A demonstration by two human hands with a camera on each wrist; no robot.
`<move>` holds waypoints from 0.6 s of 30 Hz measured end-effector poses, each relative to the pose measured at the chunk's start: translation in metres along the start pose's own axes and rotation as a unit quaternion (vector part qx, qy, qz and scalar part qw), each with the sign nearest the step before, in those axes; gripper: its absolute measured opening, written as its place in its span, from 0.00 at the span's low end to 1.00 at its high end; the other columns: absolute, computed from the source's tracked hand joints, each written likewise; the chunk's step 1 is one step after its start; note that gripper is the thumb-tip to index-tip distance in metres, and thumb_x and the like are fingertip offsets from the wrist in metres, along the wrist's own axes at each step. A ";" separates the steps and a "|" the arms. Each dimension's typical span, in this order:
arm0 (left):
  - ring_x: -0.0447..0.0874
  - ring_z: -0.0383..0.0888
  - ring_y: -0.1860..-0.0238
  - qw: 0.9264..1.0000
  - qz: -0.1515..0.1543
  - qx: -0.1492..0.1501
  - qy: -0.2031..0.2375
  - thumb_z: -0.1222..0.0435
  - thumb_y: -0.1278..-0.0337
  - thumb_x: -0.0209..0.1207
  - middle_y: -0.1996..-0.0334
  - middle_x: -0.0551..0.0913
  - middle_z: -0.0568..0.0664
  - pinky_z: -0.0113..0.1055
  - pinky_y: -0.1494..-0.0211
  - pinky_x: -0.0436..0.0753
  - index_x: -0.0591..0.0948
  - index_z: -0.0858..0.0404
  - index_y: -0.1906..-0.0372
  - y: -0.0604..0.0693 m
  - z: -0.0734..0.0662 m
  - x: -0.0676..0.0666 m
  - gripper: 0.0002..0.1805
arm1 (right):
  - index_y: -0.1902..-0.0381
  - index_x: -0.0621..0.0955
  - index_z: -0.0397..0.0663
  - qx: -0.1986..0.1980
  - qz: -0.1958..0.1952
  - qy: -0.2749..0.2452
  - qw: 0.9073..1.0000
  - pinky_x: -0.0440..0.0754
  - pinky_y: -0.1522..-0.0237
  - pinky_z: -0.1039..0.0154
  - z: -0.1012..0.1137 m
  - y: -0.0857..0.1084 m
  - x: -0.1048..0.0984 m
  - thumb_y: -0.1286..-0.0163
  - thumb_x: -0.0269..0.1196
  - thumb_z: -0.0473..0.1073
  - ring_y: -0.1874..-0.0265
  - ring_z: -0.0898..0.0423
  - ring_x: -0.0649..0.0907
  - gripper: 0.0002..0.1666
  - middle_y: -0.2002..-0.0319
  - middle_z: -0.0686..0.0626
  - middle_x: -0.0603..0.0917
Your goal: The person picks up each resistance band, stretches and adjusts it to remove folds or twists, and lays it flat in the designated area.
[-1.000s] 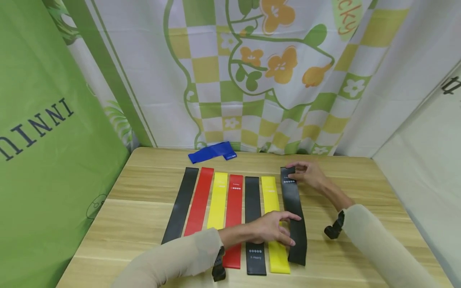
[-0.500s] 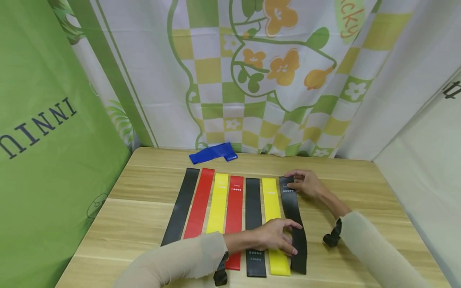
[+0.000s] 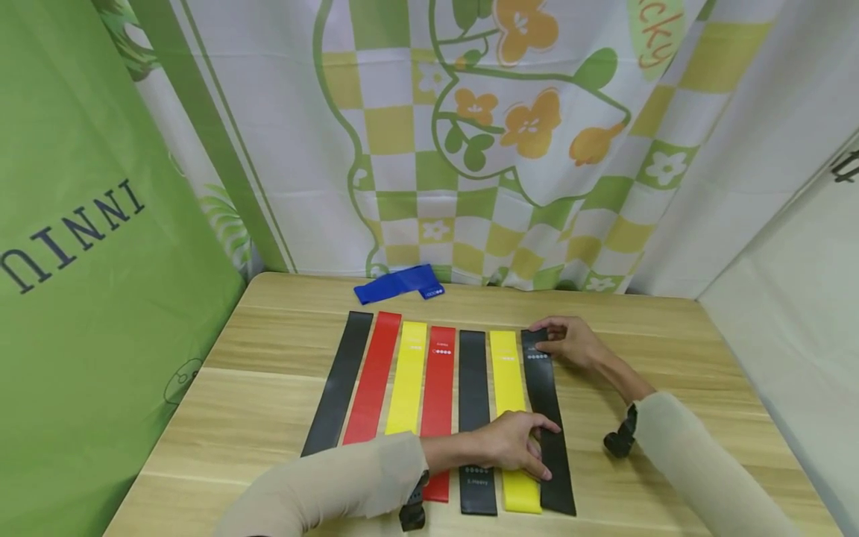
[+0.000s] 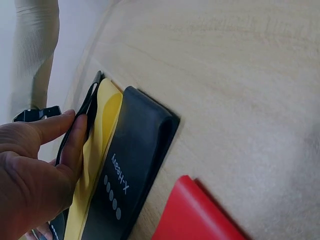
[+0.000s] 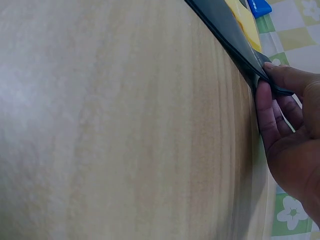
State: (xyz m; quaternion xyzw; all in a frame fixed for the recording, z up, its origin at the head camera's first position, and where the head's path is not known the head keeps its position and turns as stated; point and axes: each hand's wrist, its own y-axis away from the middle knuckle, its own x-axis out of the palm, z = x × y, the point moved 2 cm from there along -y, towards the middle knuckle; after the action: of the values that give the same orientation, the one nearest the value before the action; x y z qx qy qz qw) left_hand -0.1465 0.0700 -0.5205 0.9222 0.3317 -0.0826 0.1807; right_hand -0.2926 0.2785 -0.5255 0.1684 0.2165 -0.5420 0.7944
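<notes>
A row of flat resistance bands lies on the wooden table. At its right end is a black resistance band (image 3: 552,418) with white dots near its far end. My right hand (image 3: 574,344) pinches that far end; the right wrist view shows the band between thumb (image 5: 290,77) and fingers. Lower down, my left hand (image 3: 513,441) holds the same band at its left edge, reaching over the neighbouring bands. In the left wrist view, its fingertips (image 4: 77,132) grip the dark edge next to a yellow band (image 4: 107,112).
Left of the held band lie a yellow band (image 3: 507,373), a black band (image 3: 473,380), a red band (image 3: 439,388), another yellow band (image 3: 407,373), another red band (image 3: 373,373) and a black one (image 3: 338,380). A blue band (image 3: 399,283) lies near the back edge, before a patterned curtain (image 3: 470,201).
Both hands have drawn the rightmost black band slightly toward the near edge. Its lower part, curved earlier, now lies straighter and flatter beside the yellow band.
</notes>
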 end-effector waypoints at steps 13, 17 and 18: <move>0.87 0.31 0.67 1.000 0.008 -0.008 0.020 0.77 0.49 0.77 0.61 0.80 0.46 0.23 0.64 0.83 0.80 0.63 0.33 -0.001 -0.001 0.004 0.36 | 0.42 0.84 0.31 -0.004 0.016 0.000 1.000 0.89 0.69 0.60 0.002 -0.002 -0.001 0.31 0.72 0.31 0.61 0.54 0.80 0.21 0.47 0.31 0.84; 0.87 0.31 0.67 1.000 0.007 -0.007 0.013 0.77 0.49 0.77 0.62 0.80 0.45 0.23 0.64 0.82 0.80 0.63 0.32 -0.002 0.000 0.005 0.36 | 0.43 0.85 0.31 -0.004 0.014 0.003 1.000 0.89 0.69 0.60 0.002 -0.002 -0.001 0.32 0.73 0.30 0.60 0.53 0.79 0.21 0.48 0.31 0.84; 0.87 0.30 0.67 1.000 0.007 -0.007 0.008 0.77 0.49 0.77 0.62 0.80 0.45 0.23 0.65 0.82 0.80 0.63 0.32 -0.002 -0.001 0.005 0.36 | 0.43 0.85 0.32 -0.005 0.013 0.005 1.000 0.89 0.69 0.61 0.002 -0.002 -0.001 0.32 0.73 0.30 0.60 0.53 0.79 0.20 0.48 0.32 0.84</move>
State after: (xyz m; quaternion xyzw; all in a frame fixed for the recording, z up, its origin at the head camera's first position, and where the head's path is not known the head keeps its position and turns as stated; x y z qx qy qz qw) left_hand -0.1437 0.0746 -0.5218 0.9238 0.3277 -0.0716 0.1848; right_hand -0.2945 0.2773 -0.5231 0.1698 0.2210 -0.5297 0.8011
